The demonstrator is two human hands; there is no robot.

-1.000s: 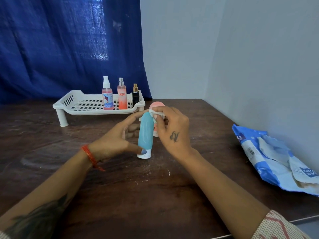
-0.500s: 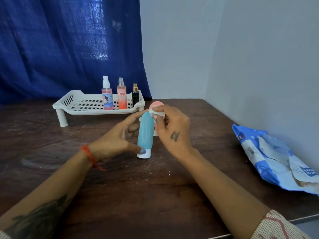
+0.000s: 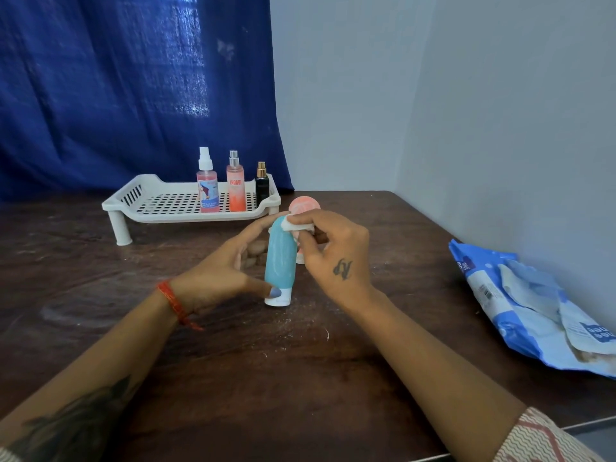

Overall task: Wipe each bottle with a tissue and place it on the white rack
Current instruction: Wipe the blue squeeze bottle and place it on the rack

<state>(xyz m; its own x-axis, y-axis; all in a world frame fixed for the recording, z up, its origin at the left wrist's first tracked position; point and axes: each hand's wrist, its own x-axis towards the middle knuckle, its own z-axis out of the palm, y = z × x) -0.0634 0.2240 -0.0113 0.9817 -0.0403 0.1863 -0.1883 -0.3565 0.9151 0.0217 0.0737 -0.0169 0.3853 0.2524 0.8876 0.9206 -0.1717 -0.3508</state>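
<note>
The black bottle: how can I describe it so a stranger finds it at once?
Look at the white rack in front of the blue curtain. Three bottles stand in a row near its right end. The black bottle is the rightmost, shortest and only dark one, with a gold cap.

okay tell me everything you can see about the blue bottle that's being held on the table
The blue bottle is a rounded, teal-blue tube that looks like soft plastic, standing cap-down on its white cap on the dark wooden table, leaning slightly. The left hand steadies it, thumb near the cap and a fingertip at the top. The right hand presses a small white tissue against its upper end. It stands in front of the white rack, with a pink bottle just behind it.
</note>
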